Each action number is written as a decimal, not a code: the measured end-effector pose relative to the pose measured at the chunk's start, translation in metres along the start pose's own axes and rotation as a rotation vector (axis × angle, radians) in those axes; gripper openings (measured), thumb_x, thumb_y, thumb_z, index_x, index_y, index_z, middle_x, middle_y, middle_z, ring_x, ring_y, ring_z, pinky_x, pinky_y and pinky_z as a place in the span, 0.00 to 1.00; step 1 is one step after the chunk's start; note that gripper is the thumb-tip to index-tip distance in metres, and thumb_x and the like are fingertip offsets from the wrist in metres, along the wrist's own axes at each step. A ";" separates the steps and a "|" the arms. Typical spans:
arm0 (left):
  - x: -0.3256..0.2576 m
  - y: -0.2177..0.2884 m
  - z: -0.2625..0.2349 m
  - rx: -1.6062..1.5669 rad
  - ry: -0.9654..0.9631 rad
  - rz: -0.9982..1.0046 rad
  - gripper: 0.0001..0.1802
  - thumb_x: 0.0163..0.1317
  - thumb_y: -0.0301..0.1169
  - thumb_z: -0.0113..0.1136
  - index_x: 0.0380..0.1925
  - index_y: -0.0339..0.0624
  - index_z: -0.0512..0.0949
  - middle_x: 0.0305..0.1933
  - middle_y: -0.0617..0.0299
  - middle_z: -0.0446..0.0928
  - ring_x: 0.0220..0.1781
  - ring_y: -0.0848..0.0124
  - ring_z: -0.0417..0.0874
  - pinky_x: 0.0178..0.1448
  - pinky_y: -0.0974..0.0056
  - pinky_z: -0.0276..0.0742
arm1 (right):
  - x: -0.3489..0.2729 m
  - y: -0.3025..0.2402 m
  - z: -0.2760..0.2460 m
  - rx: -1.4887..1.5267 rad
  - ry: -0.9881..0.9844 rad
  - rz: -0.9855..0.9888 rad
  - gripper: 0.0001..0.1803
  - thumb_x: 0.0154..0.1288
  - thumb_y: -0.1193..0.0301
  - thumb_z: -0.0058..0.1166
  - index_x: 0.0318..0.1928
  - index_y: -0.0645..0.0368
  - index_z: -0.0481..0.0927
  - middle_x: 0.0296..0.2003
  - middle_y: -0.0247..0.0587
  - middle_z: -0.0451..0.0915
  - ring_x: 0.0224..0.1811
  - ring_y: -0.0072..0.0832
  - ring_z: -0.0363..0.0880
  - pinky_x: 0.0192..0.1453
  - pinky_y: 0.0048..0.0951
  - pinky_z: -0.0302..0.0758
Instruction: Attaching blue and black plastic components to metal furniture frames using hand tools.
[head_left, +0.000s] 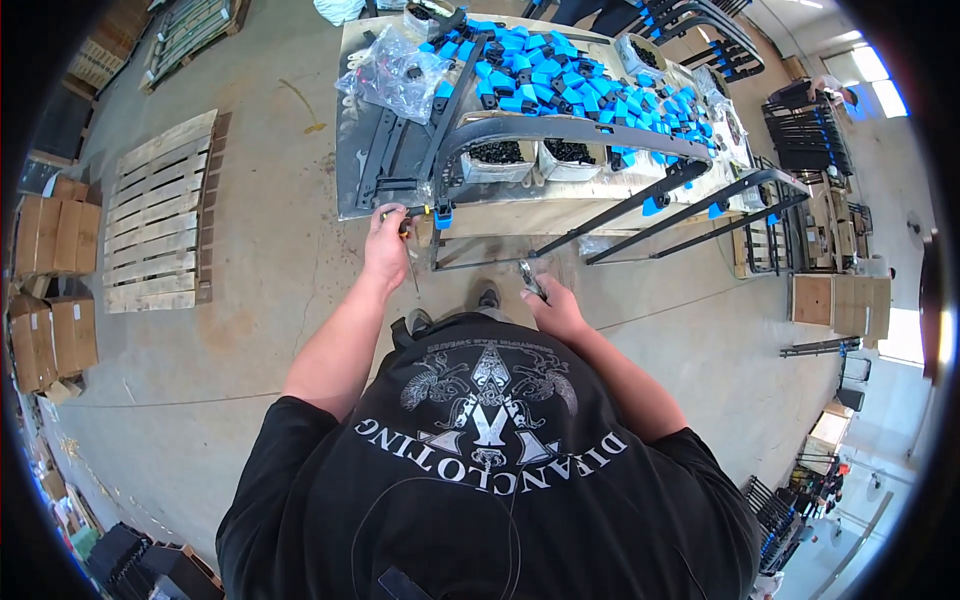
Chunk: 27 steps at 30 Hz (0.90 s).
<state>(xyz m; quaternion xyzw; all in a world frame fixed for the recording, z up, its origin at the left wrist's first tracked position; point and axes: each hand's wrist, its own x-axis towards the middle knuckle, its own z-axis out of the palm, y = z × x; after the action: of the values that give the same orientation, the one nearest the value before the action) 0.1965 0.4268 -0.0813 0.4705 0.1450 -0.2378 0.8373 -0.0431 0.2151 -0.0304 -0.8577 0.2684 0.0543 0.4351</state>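
Note:
My left hand [386, 240] grips a screwdriver [402, 213] with a yellow and black handle at the near edge of the metal workbench [352, 130]. Its tip points at a blue plastic clip [442, 215] on a black metal frame [560, 130]. My right hand [552, 305] is lower, off the bench edge, closed around a small metal wrench [531, 277]. The curved black frame lies across the bench, with long black bars [690, 215] running out to the right.
Several blue plastic parts [560, 70] cover the back of the bench, beside white bins of black hardware [497, 155] and a clear bag [395, 70]. A wooden pallet [160, 215] lies on the concrete floor at left, cardboard boxes [55, 235] beyond it. Black frame racks [805, 130] stand at right.

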 end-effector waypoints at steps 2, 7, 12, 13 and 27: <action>0.016 0.003 -0.019 0.191 -0.130 -0.032 0.10 0.70 0.32 0.58 0.49 0.47 0.73 0.45 0.65 0.78 0.37 0.75 0.76 0.52 0.64 0.71 | -0.007 -0.001 0.001 -0.012 -0.007 0.032 0.21 0.68 0.60 0.58 0.49 0.66 0.78 0.38 0.61 0.83 0.44 0.53 0.83 0.49 0.45 0.76; 0.023 0.008 -0.024 0.363 -0.302 0.104 0.12 0.71 0.31 0.57 0.52 0.46 0.72 0.43 0.60 0.80 0.37 0.74 0.78 0.53 0.60 0.74 | -0.011 -0.009 0.009 -0.009 -0.042 0.119 0.21 0.68 0.60 0.57 0.48 0.67 0.78 0.38 0.61 0.82 0.44 0.52 0.82 0.50 0.44 0.76; -0.008 0.009 0.030 0.421 0.102 0.040 0.16 0.74 0.35 0.56 0.56 0.43 0.70 0.27 0.68 0.71 0.19 0.80 0.66 0.20 0.69 0.64 | 0.001 -0.013 0.028 0.046 -0.064 0.096 0.19 0.68 0.60 0.57 0.47 0.65 0.77 0.37 0.59 0.82 0.43 0.50 0.82 0.50 0.43 0.76; 0.000 0.002 0.020 0.427 0.110 0.046 0.16 0.74 0.35 0.56 0.56 0.43 0.70 0.27 0.68 0.71 0.19 0.80 0.66 0.20 0.69 0.64 | 0.009 -0.017 0.032 0.053 -0.070 0.090 0.19 0.68 0.60 0.57 0.47 0.65 0.77 0.37 0.59 0.82 0.43 0.50 0.82 0.50 0.43 0.76; 0.000 0.036 0.042 0.435 0.057 -0.332 0.04 0.75 0.36 0.54 0.43 0.51 0.72 0.25 0.70 0.66 0.17 0.79 0.59 0.19 0.70 0.53 | 0.126 -0.083 0.085 -0.217 -0.110 -0.105 0.19 0.69 0.71 0.46 0.51 0.76 0.64 0.43 0.72 0.80 0.47 0.63 0.81 0.55 0.55 0.76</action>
<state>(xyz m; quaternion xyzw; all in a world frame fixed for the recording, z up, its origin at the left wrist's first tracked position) 0.2164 0.4068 -0.0332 0.6154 0.1891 -0.3841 0.6618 0.1179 0.2687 -0.0640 -0.9084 0.1915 0.1070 0.3560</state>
